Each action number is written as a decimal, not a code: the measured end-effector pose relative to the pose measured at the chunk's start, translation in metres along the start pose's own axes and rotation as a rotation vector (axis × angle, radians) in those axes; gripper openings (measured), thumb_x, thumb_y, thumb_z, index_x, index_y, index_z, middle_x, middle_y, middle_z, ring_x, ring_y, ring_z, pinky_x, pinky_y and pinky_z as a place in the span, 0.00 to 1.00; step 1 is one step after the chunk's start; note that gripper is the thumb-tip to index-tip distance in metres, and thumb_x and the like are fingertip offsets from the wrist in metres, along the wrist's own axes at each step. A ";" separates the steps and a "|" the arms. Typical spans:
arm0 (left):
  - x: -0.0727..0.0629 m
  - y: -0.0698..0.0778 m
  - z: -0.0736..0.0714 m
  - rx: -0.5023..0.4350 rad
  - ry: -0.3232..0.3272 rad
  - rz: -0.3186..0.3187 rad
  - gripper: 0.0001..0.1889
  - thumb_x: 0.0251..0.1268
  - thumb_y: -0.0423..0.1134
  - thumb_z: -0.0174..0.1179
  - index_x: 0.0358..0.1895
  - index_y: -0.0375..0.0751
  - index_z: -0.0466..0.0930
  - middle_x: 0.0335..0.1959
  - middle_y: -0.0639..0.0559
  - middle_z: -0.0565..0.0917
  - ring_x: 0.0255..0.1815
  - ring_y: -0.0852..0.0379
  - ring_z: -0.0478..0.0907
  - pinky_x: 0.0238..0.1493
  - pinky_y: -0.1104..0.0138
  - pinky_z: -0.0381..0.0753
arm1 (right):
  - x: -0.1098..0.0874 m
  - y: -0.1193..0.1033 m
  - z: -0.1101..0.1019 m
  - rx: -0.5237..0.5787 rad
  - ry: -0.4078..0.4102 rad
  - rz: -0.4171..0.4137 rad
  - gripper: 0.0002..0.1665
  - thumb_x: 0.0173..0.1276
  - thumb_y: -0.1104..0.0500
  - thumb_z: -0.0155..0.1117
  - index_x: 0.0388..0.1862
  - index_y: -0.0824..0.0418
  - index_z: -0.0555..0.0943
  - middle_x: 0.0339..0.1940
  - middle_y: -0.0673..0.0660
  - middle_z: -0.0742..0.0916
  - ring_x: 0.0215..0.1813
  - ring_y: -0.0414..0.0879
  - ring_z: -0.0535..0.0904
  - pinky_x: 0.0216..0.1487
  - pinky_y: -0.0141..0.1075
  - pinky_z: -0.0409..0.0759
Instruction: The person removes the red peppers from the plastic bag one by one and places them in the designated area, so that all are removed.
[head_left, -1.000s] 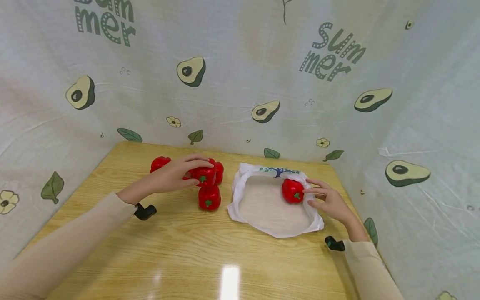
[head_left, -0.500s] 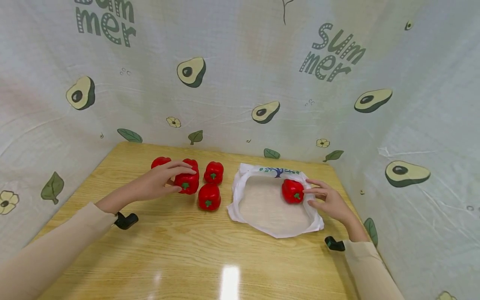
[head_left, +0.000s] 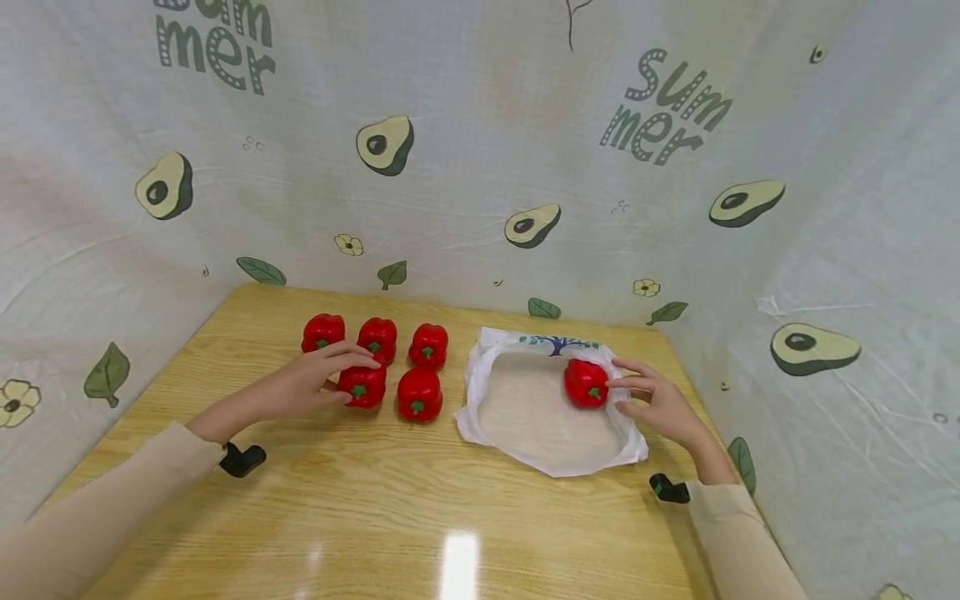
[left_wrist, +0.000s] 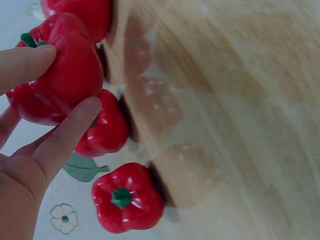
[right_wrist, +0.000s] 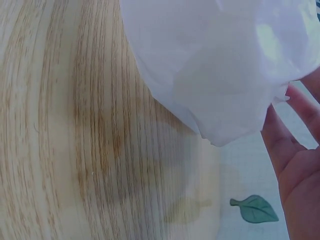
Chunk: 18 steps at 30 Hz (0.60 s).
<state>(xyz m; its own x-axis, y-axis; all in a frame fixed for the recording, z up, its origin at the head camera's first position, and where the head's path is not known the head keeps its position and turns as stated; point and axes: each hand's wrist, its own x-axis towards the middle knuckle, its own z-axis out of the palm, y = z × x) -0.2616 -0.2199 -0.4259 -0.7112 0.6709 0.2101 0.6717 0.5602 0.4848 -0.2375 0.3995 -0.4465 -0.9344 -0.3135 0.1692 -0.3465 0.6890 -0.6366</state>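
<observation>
My left hand (head_left: pixel 307 382) grips a red bell pepper (head_left: pixel 363 385) with a green stem, at the front left of a group of peppers. In the left wrist view thumb and fingers lie along the sides of this pepper (left_wrist: pixel 65 75). Beside it stands another front pepper (head_left: pixel 419 395); three more sit behind, the rightmost one (head_left: pixel 428 347) apart from its neighbour. My right hand (head_left: pixel 660 406) holds the right rim of a white bag (head_left: pixel 471 392), which lies with its mouth spread wide. Inside the bag, near those fingers, rests one red bell pepper (head_left: pixel 585 383).
The wooden table (head_left: pixel 390 500) reaches toward me, with a bright reflection near its front. A printed cloth (head_left: pixel 465 167) with avocados and leaves hangs behind and along both sides. Black wrist straps (head_left: pixel 243 459) sit at both cuffs.
My left hand has carried its pepper left and nearer to me, from above the right peppers to the left of the front one. The right hand and bag have stayed put.
</observation>
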 end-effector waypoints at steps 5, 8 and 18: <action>-0.002 -0.005 0.006 -0.010 0.009 0.008 0.33 0.62 0.28 0.76 0.69 0.53 0.79 0.69 0.48 0.78 0.67 0.44 0.77 0.51 0.60 0.89 | 0.000 0.001 0.000 0.010 -0.002 -0.009 0.19 0.69 0.69 0.74 0.58 0.63 0.89 0.80 0.65 0.72 0.77 0.71 0.67 0.66 0.66 0.75; -0.003 -0.007 0.009 -0.018 0.008 0.021 0.32 0.62 0.28 0.76 0.69 0.53 0.79 0.68 0.48 0.78 0.66 0.44 0.77 0.50 0.60 0.90 | 0.000 0.002 0.000 0.019 -0.002 -0.008 0.19 0.69 0.69 0.74 0.58 0.63 0.89 0.80 0.65 0.72 0.77 0.71 0.67 0.66 0.66 0.74; -0.002 -0.017 0.016 -0.029 -0.026 -0.020 0.32 0.63 0.27 0.75 0.68 0.54 0.79 0.68 0.52 0.77 0.66 0.49 0.76 0.53 0.59 0.89 | 0.000 0.005 0.000 0.021 0.003 -0.026 0.18 0.69 0.69 0.75 0.57 0.62 0.89 0.79 0.65 0.73 0.76 0.69 0.68 0.66 0.63 0.76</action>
<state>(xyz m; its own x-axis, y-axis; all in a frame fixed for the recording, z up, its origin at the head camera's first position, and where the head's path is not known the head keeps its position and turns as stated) -0.2688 -0.2232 -0.4480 -0.7186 0.6723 0.1777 0.6506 0.5596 0.5135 -0.2390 0.4035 -0.4496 -0.9252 -0.3295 0.1885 -0.3693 0.6663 -0.6478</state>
